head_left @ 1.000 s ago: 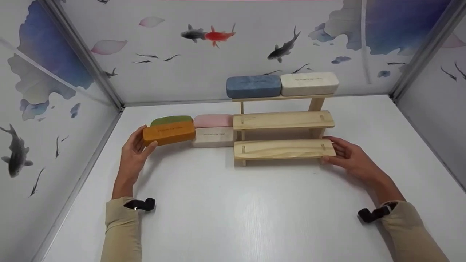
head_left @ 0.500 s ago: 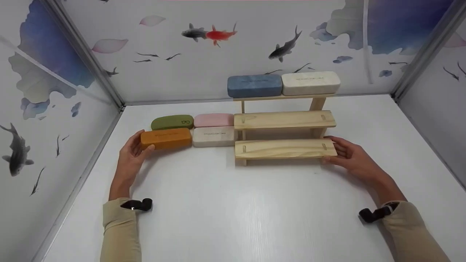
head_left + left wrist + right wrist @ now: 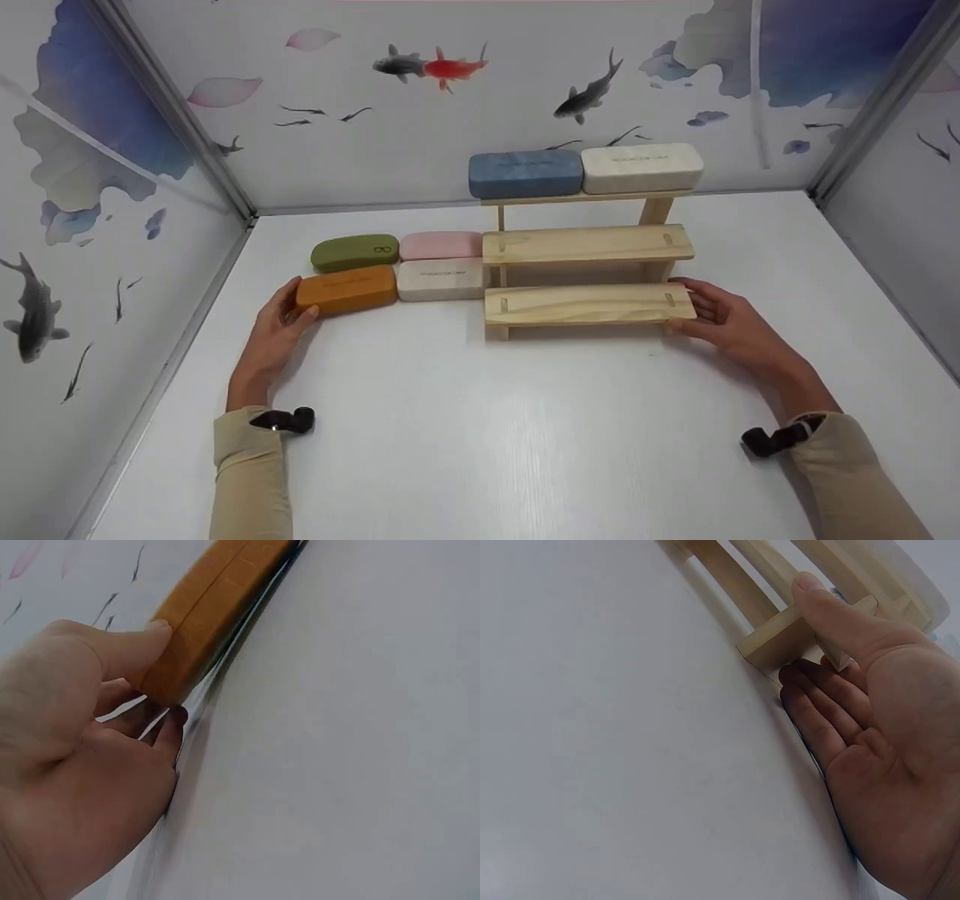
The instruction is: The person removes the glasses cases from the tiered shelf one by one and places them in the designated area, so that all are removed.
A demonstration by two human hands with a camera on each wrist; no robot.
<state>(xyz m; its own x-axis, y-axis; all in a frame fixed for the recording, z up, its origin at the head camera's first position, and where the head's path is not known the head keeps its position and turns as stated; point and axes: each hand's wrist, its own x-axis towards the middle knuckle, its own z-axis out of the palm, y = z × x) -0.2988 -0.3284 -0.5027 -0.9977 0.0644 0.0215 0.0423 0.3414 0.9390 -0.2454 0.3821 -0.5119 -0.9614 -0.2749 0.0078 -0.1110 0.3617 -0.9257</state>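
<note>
My left hand [image 3: 274,330] grips the left end of an orange glasses case [image 3: 346,290], thumb on its front side. In the left wrist view, the thumb presses the case [image 3: 206,611] with the other fingers behind and below it. A white case [image 3: 441,279] lies just right of it, with a green case [image 3: 355,253] marked with a glasses drawing and a pink case [image 3: 441,245] behind. My right hand [image 3: 724,326] holds the right end of a three-tier wooden rack [image 3: 589,305] at its lowest step. In the right wrist view, its thumb lies against the rack's wood [image 3: 780,637].
On the rack's top tier, a blue case [image 3: 525,174] and a cream case [image 3: 642,168] sit side by side. The middle tier [image 3: 589,244] shows bare wood. Printed walls [image 3: 337,150] enclose the white table [image 3: 480,435] at the back and sides.
The left hand has lowered the orange case from over the green case to the table in front of it, left of the white case. The right hand stays at the rack.
</note>
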